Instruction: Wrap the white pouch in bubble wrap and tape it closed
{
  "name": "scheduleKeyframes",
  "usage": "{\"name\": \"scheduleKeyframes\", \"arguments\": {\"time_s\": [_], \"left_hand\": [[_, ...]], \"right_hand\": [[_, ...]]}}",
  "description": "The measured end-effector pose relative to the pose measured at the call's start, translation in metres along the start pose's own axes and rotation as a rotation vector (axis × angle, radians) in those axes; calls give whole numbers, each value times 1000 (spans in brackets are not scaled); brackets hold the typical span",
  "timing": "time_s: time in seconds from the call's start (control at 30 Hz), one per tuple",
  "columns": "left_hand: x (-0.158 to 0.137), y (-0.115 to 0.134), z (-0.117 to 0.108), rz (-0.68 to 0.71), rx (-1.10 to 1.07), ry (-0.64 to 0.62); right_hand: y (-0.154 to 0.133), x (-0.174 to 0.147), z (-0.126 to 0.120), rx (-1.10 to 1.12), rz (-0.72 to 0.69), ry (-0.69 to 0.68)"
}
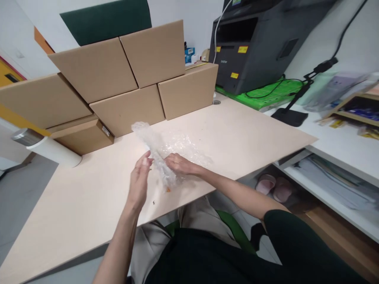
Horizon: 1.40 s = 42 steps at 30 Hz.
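A crumpled sheet of clear bubble wrap (162, 165) stands partly raised on the table, and its looser part spreads flat behind my right hand. My right hand (177, 162) has its fingers curled into the wrap and grips it. At the wrap's left edge is my left hand (140, 171), fingers bent and somewhat apart, the tips close against the plastic. A small orange bit (168, 189) shows at the wrap's lower end. Whether anything lies inside the folds cannot be made out. A small dark mark (154, 202) is on the tabletop near the front edge.
Stacked cardboard boxes (127, 106) line the table's back edge. A white tumbler (56, 150) with a metal lid leans into view at the left. At the back right are a dark printer (245, 51), a black stand (291, 116) and a white shelf unit (340, 154).
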<state>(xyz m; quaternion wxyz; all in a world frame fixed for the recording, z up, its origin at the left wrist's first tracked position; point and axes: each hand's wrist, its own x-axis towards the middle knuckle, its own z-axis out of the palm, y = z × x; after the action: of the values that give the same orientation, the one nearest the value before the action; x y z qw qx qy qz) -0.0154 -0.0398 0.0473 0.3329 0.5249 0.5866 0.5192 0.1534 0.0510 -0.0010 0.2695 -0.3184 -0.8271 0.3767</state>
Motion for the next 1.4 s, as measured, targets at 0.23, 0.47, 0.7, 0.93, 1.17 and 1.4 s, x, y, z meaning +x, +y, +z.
{"name": "scheduleKeyframes", "arguments": {"time_s": [0.23, 0.47, 0.7, 0.93, 1.17, 1.4], "left_hand": [[20, -18, 81, 281, 460, -350], [14, -31, 100, 291, 757, -484], [14, -41, 94, 328, 682, -455], [8, -47, 83, 383, 525, -376], [42, -27, 14, 303, 621, 4], [48, -21, -35, -102, -317, -365]], "right_hand": [[43, -43, -47, 100, 237, 211], [66, -36, -73, -246, 405, 418], [52, 13, -57, -114, 520, 365], [43, 14, -46, 672, 494, 250], [15, -10, -40, 1020, 294, -15], [-17, -8, -43, 1108, 168, 0]]}}
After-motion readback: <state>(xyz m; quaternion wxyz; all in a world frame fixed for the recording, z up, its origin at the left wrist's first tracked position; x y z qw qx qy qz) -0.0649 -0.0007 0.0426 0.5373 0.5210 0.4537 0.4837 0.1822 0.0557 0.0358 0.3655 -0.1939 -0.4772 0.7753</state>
